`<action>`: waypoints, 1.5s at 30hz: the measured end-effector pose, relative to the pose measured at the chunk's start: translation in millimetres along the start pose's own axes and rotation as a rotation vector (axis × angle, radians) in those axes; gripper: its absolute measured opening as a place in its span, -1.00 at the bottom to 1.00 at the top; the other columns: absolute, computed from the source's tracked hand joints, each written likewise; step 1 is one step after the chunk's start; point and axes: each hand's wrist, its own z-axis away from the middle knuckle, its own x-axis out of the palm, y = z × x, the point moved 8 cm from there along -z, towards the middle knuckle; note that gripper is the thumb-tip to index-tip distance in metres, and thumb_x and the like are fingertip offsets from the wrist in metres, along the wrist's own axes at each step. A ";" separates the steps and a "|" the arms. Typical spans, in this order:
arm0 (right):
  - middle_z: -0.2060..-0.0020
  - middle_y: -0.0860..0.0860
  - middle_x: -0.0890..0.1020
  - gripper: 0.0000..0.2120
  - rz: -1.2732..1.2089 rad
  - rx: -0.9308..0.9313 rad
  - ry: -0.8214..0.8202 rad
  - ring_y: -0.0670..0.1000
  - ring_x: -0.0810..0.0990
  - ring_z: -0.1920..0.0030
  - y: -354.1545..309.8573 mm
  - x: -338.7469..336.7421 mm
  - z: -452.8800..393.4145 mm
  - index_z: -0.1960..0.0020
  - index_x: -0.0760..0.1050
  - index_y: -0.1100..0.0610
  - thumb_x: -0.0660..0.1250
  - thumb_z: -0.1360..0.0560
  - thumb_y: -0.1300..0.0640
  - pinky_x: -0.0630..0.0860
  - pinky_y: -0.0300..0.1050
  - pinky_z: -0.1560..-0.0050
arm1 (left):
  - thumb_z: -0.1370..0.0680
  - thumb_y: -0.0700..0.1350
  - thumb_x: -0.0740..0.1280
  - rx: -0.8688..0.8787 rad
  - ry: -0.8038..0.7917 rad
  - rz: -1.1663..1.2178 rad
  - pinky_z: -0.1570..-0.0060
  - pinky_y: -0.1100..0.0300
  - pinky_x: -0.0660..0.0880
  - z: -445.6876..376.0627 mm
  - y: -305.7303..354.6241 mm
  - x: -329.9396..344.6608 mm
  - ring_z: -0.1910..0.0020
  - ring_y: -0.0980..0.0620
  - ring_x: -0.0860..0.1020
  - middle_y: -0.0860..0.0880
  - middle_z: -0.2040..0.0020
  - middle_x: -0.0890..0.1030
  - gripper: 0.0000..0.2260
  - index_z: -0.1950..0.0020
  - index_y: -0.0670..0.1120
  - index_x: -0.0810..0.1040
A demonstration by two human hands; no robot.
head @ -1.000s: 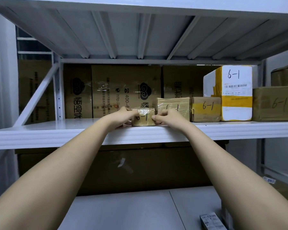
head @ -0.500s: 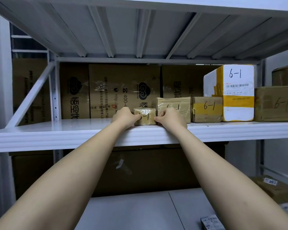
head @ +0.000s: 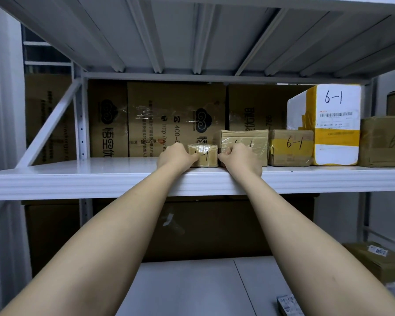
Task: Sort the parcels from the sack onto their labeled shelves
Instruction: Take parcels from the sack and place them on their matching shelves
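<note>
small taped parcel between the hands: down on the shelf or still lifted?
Down. The small parcel sits flat on the shelf, no gap beneath, left hand and right hand at its sides.

— Item carrying the stock?
— White metal shelf point(head: 100, 179), sitting level.
— Resting on it?
— Small taped parcel point(head: 203, 156) near the front edge; beside it, three cardboard boxes point(head: 290, 147) and one white box point(head: 335, 124), all marked 6-1.

This is a parcel storeroom or small warehouse: white metal shelves point(head: 100, 179) carry taped cardboard parcels point(head: 291, 147) marked "6-1" by hand, and large printed cartons point(head: 176, 119) stand behind them.
</note>
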 end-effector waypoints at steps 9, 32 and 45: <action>0.39 -0.13 0.51 -0.79 -0.658 -0.356 0.237 -0.15 0.48 0.33 -31.8 -17.5 55.3 0.22 0.47 0.06 0.29 -0.55 0.00 0.41 -0.20 0.31 | -0.57 0.00 0.17 0.184 0.510 0.353 0.34 0.19 0.36 71.0 -19.1 -65.4 0.24 0.16 0.47 0.10 0.23 0.51 -0.85 0.15 0.01 0.45; 0.32 -0.03 0.62 -0.77 -0.635 -0.398 -0.975 0.07 0.61 0.19 -369.3 334.1 557.7 0.20 0.51 0.07 0.23 -0.55 -0.03 0.53 -0.02 0.18 | -0.60 -0.11 0.20 -1.056 0.322 0.289 -0.07 -0.01 0.51 456.5 -594.9 -244.0 -0.16 -0.26 0.53 -0.21 -0.07 0.60 -0.78 -0.17 -0.19 0.49; -0.07 0.11 0.59 -0.84 -0.116 -0.497 -1.693 0.15 0.55 -0.13 -391.6 484.5 820.0 -0.07 0.53 0.09 0.24 -0.57 0.06 0.47 0.02 -0.17 | -0.66 -0.10 0.12 -1.585 0.223 0.564 0.35 0.26 0.35 682.9 -757.8 -266.3 0.26 0.03 0.44 -0.07 0.19 0.49 -0.77 0.15 -0.09 0.44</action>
